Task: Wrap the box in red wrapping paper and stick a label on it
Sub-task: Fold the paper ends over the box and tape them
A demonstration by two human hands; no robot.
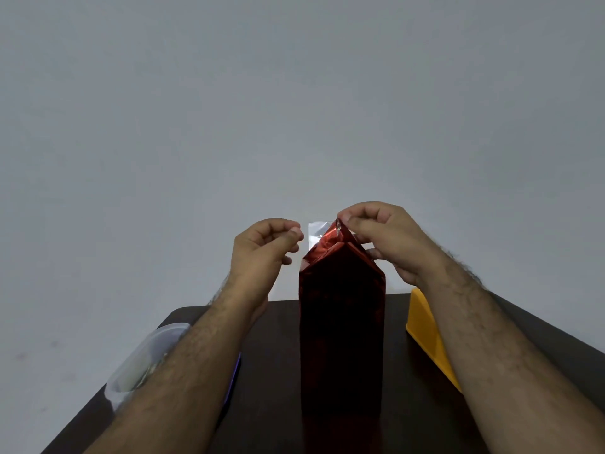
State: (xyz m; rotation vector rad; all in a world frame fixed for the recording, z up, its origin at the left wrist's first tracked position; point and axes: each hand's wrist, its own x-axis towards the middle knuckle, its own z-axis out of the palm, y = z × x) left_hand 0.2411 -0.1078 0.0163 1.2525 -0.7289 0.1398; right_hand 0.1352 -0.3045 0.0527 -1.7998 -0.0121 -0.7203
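Note:
A tall box wrapped in shiny red paper (342, 322) stands upright on the dark table (268, 404). At its top the paper is folded up into a peak. My right hand (383, 240) pinches that folded tip between thumb and forefinger, its other fingers lying against the right slope. A strip of clear tape (316, 232) stretches from the peak to the left. My left hand (265, 247) pinches the strip's left end, just left of the box top and apart from the paper.
A clear plastic container (144, 365) sits at the table's left edge, partly behind my left forearm. A yellow plastic object (425, 335) lies to the right of the box. A dark flat item with a purple edge (237, 371) lies under my left forearm. A plain wall stands behind.

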